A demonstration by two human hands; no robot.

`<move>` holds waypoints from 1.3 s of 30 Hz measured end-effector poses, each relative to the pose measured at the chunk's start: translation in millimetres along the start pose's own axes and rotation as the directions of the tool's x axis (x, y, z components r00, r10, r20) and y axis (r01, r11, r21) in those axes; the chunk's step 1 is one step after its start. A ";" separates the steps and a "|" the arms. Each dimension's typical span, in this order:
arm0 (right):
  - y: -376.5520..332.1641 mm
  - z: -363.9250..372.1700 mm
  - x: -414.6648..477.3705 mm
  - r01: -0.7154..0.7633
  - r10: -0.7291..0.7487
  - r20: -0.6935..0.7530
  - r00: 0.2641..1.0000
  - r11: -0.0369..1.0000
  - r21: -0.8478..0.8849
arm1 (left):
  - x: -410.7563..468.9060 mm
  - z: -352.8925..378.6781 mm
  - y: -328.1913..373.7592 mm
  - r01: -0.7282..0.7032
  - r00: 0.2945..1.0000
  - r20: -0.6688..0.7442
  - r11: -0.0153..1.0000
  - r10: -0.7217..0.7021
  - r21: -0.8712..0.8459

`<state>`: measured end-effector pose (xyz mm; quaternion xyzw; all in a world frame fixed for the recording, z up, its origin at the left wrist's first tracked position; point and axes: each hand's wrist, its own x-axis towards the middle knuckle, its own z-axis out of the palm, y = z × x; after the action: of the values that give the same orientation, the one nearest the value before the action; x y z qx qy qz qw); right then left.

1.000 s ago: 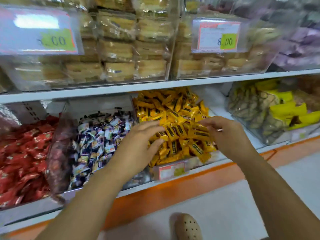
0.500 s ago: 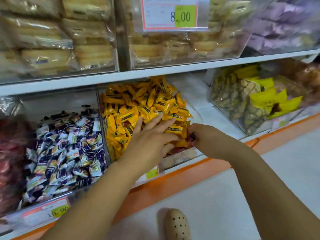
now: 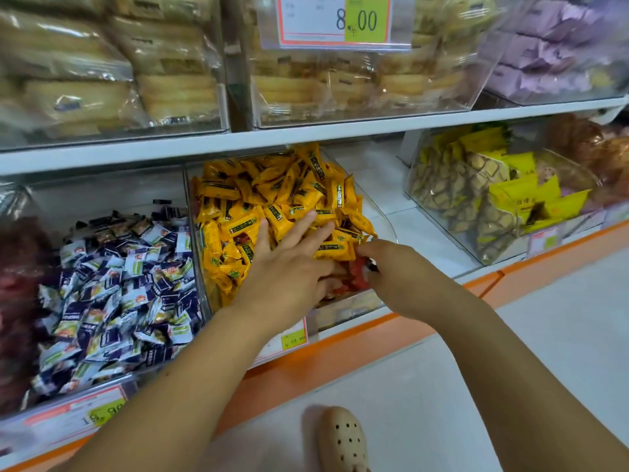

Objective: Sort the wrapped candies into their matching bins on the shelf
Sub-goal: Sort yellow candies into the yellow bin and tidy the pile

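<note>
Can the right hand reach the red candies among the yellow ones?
Probably yes. The red candies lie uncovered right beside the right hand, while the left hand lies flat on the yellow candies.

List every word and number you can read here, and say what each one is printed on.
"8.00": top tag, on the cookie bin.
"23 90", faint: middle tag, on the yellow bin.
"…90", leading digits blurred: left tag, on the blue bin.
Too small or blurred to read: right tag; print on the yellow wrappers.
</note>
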<state>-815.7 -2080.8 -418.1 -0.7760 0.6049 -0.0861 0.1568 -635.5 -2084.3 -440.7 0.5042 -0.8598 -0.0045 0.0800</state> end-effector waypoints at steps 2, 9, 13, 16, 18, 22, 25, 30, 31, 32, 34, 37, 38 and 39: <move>-3.2 0.5 0.3 -0.011 0.013 0.027 1.000 0.997 -0.080 | -3.9 -4.6 -5.7 0.034 0.999 0.040 0.999 -0.035 0.009; -12.1 0.8 18.1 -0.079 0.087 0.180 0.980 0.995 -0.052 | -12.6 -13.8 -19.4 0.093 0.990 0.115 0.993 -0.084 -0.075; -12.2 0.4 16.4 -0.065 0.056 0.127 0.990 0.996 0.064 | -15.2 -14.5 -25.9 0.089 0.992 0.101 0.982 -0.073 -0.167; -9.6 2.8 14.7 -0.050 0.047 0.022 0.999 0.985 0.163 | -15.6 -15.2 -24.6 0.088 0.993 0.100 0.963 -0.065 -0.253; -7.1 5.3 15.4 -0.051 0.056 -0.025 0.998 0.982 0.182 | -17.8 -16.6 -21.9 0.068 0.995 0.086 0.954 -0.045 -0.291; -4.5 4.5 12.6 -0.055 0.055 0.006 0.998 0.982 0.181 | -19.9 -18.5 -15.0 -0.021 1.000 0.015 0.959 0.027 -0.284; -6.5 1.7 8.9 -0.031 0.020 0.066 0.998 0.986 0.161 | -18.3 -19.3 -13.7 -0.039 0.995 0.085 0.970 0.061 -0.240; -1.8 4.3 13.2 -0.015 0.012 0.014 1.000 0.982 0.190 | -16.2 -16.5 -6.2 0.020 0.989 0.147 0.987 0.004 -0.160; -0.3 4.6 13.0 -0.013 0.015 -0.008 1.000 0.974 0.224 | -16.1 -15.9 -5.9 0.034 0.993 0.119 0.983 -0.013 -0.181; 1.4 5.0 12.8 -0.010 0.018 -0.030 0.999 0.969 0.246 | -15.9 -15.2 -6.5 0.042 0.995 0.093 0.978 -0.024 -0.203; 4.3 5.4 11.9 -0.006 0.025 -0.070 0.997 0.965 0.260 | -15.5 -13.9 -9.3 0.045 0.998 0.063 0.973 -0.031 -0.227; 5.6 6.4 10.4 -0.034 0.078 -0.132 0.988 0.951 0.308 | -14.9 -12.9 -12.9 0.056 0.998 0.030 0.971 -0.050 -0.234; 6.0 7.3 10.5 -0.046 0.101 -0.155 0.983 0.945 0.325 | -14.7 -12.7 -13.7 0.064 0.998 0.022 0.969 -0.061 -0.238; 6.4 8.5 10.2 -0.056 0.123 -0.173 0.977 0.936 0.346 | -14.6 -12.7 -14.5 0.071 0.998 0.013 0.966 -0.069 -0.248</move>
<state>-816.2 -2090.8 -428.8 -0.6969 0.6281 -0.2562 0.2328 -614.2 -2077.8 -431.4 0.5202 -0.8343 -0.1161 0.1404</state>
